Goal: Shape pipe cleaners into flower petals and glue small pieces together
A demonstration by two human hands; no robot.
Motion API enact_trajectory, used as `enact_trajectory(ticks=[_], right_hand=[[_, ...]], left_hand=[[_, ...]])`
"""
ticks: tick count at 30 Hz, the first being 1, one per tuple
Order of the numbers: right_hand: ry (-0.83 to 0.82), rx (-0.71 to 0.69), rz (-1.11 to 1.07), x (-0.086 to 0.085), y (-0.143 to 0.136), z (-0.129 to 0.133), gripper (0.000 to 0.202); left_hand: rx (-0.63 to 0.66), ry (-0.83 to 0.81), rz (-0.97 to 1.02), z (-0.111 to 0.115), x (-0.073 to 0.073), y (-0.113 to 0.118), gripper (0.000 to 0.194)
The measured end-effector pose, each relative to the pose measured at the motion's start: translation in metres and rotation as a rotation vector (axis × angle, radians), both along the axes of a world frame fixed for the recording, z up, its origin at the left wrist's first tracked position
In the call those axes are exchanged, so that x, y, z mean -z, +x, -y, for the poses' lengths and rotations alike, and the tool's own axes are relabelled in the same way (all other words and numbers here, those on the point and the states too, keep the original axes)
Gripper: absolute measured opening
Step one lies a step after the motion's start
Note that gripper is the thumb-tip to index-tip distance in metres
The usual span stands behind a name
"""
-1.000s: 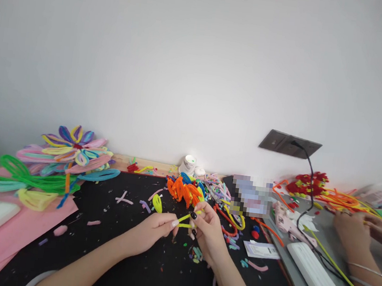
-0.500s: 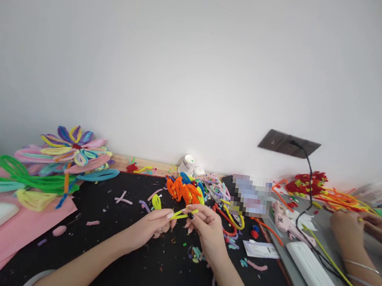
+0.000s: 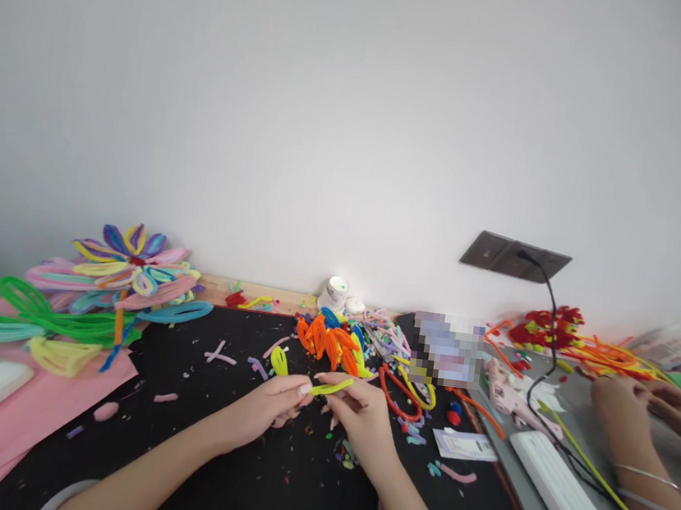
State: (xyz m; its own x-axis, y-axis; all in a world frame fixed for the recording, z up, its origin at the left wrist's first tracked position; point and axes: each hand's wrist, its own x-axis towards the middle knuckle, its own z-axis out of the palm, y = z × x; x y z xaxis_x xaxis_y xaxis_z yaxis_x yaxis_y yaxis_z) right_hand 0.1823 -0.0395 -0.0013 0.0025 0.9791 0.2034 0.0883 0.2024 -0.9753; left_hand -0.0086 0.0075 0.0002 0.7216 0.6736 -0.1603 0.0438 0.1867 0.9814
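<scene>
Over the middle of the black mat point(image 3: 168, 449), my left hand point(image 3: 269, 403) is closed with a yellow pipe cleaner point(image 3: 333, 386) pinched between thumb and fingers. My right hand point(image 3: 361, 415) comes in from the other side, its fingers closed at the same pipe cleaner, whose free end points right across them. The fingertips partly hide where it is gripped. Just behind my hands lie a small yellow loop point(image 3: 279, 361) and a bundle of orange pipe cleaner loops point(image 3: 330, 343).
A pipe cleaner flower point(image 3: 136, 261) and green loops point(image 3: 65, 320) lie at left on pink paper. A paper cup point(image 3: 334, 293) stands by the wall. At right are a pink glue gun point(image 3: 510, 393), a white power strip point(image 3: 576, 507) and another person's hands point(image 3: 625, 414).
The yellow piece, earlier split into two crossing strands between my hands, now looks like one narrow strip. My right fingers have shifted slightly and curled lower around it.
</scene>
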Motion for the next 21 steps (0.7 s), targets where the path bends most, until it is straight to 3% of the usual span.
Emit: enact_trajectory(ticks=[10,15,21], right_hand=[[0.052,-0.027,0.153,0.003,0.001,-0.001,0.009],[-0.018,-0.017,0.232,0.001,0.0,-0.002,0.013],[-0.04,0.014,0.329,-0.004,-0.002,-0.001,0.019]], left_hand=[[0.03,0.033,-0.047,0.003,0.0,0.001,0.059],[0.068,0.24,-0.101,0.002,0.003,-0.002,0.043],[0.128,0.402,-0.209,0.008,-0.012,-0.004,0.037]])
